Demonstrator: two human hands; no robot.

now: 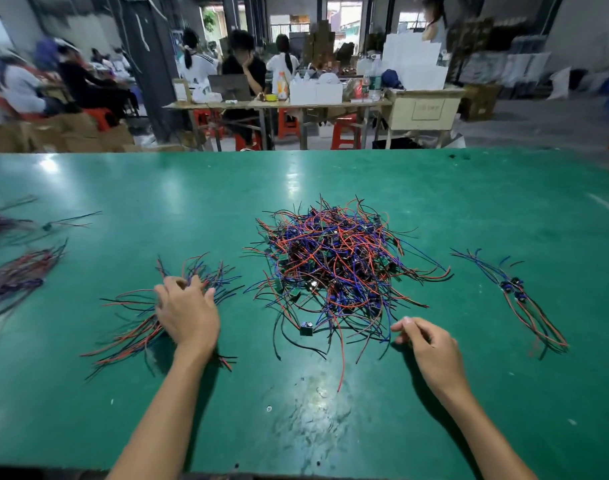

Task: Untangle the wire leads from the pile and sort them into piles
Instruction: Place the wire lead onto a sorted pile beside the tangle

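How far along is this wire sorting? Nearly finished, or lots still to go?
Partly done. Sorted bundles already lie on the green table: a small one at the right, and one under the left hand, which rests on it. The right hand reaches toward the big tangled pile, still the largest heap, so most remains.

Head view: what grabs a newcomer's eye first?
The big tangled pile of red, blue and black wire leads at the middle of the green table. Next, the left hand resting on a smaller sorted bundle left of it, and the right hand at the pile's near right edge.
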